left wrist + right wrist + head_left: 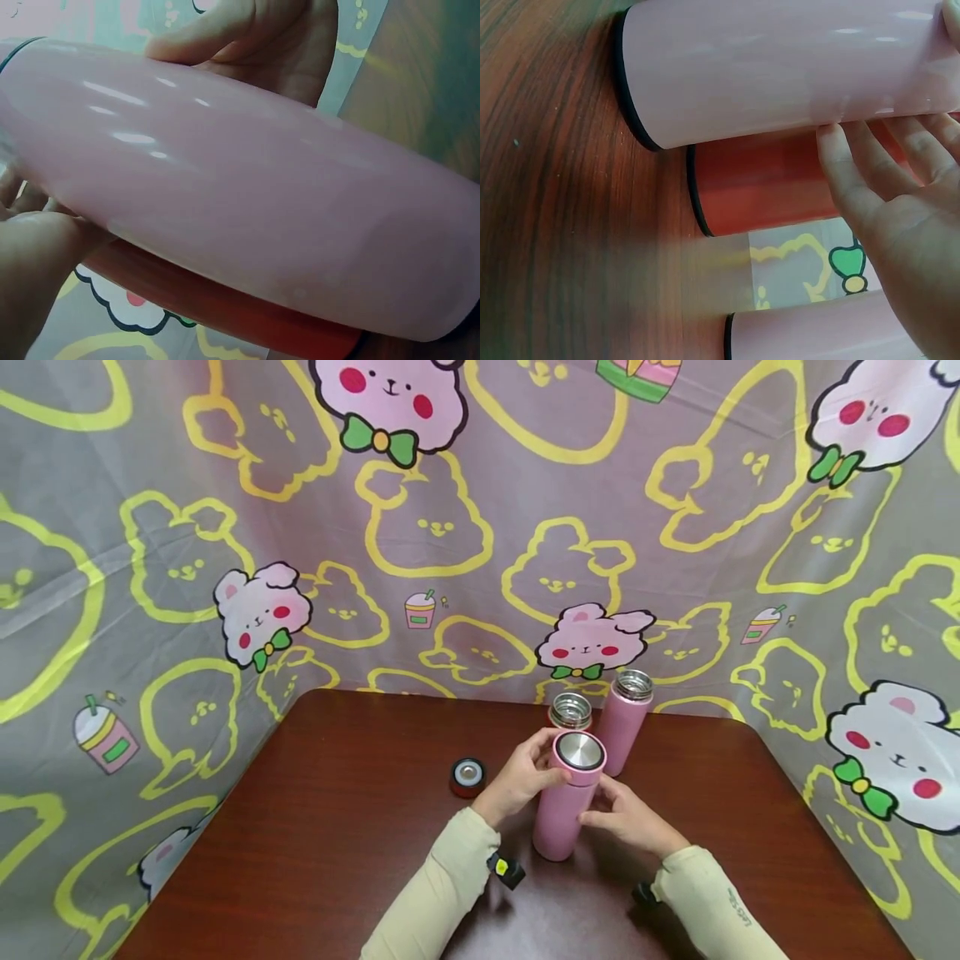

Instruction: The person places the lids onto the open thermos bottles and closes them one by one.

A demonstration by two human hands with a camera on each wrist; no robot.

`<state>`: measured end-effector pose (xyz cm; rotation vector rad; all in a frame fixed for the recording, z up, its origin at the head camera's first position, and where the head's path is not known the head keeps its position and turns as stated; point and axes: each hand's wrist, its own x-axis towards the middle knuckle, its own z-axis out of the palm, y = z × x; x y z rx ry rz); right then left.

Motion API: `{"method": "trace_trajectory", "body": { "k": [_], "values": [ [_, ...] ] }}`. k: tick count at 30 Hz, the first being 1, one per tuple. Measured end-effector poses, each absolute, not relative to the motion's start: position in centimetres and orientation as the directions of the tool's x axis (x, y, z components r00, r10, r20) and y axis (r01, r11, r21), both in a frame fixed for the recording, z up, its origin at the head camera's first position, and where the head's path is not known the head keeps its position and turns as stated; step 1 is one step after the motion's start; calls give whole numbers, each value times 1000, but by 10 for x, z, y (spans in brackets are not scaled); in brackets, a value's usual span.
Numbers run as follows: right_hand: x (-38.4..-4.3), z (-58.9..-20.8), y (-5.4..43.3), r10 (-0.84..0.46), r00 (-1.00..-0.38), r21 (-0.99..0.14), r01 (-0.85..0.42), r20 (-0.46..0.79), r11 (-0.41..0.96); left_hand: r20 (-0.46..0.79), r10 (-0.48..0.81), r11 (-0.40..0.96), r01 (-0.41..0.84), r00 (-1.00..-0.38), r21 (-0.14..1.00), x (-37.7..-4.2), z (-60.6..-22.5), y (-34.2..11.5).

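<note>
A pink thermos bottle [561,818] with a silver-topped cap [581,749] stands upright on the table, leaning slightly in the head view. My left hand [523,777] grips it high up, thumb across the cap's side and fingers round the back. Lower down, my right hand [633,818] holds the body from the right, its fingers [870,157] reaching behind it. Directly behind is a red thermos bottle [765,187], uncapped, its steel mouth [572,708] showing and its body mostly hidden in the head view. A second pink thermos bottle [624,727], also uncapped, is at the back right.
A loose red-and-black cap [468,776] lies inside up on the brown table [330,827], left of the bottles. Patterned cloth [450,593] hangs close behind the table and along both sides.
</note>
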<state>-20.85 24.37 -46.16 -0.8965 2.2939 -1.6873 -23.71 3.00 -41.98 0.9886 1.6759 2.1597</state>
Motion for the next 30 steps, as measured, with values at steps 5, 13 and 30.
{"method": "trace_trajectory", "body": {
  "k": [5, 13, 30],
  "values": [
    [-208, -462, 243, -542, -813, -915, -361, 213, 182, 385, 588, -280, 267, -711, 922, -241, -422, 26],
    [-206, -464, 242, -546, -814, -916, -352, 199, 191, 412, 671, -331, 248, -616, 910, -243, -419, 20],
    [-206, -462, 244, -562, -804, -927, -338, 195, 162, 337, 595, -181, 287, -729, 941, -240, -404, 23]
  ]
}}
